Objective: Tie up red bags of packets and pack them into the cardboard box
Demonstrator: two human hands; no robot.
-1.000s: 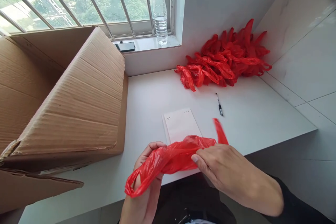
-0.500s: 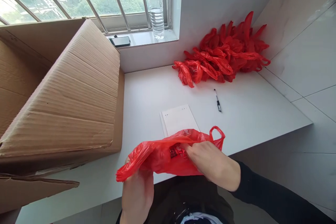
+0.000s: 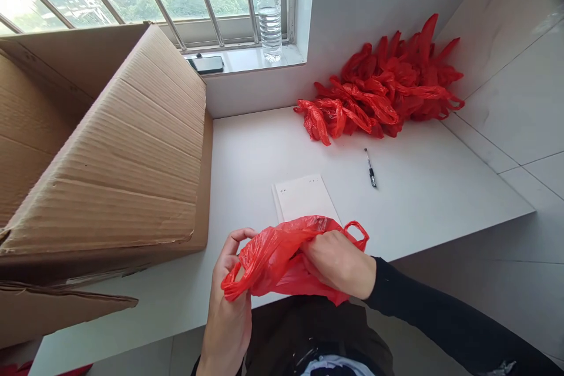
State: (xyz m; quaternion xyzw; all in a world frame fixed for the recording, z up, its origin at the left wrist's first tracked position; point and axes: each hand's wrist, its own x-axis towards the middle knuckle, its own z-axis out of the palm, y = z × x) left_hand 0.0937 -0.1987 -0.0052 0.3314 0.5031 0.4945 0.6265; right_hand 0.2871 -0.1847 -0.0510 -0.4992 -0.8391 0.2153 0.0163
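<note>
The right hand (image 3: 337, 255) now sits deeper inside the red plastic carrier bag (image 3: 274, 258) at lower center, apparently spreading it open, finger grip hidden and indeterminable, while the left hand (image 3: 229, 312) cups the handle end, any pinch likewise obscured.

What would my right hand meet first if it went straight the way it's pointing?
Most likely the red bag: your right hand points leftward into its folds with the fingertips hidden, so how deep it reaches is unclear.
</note>
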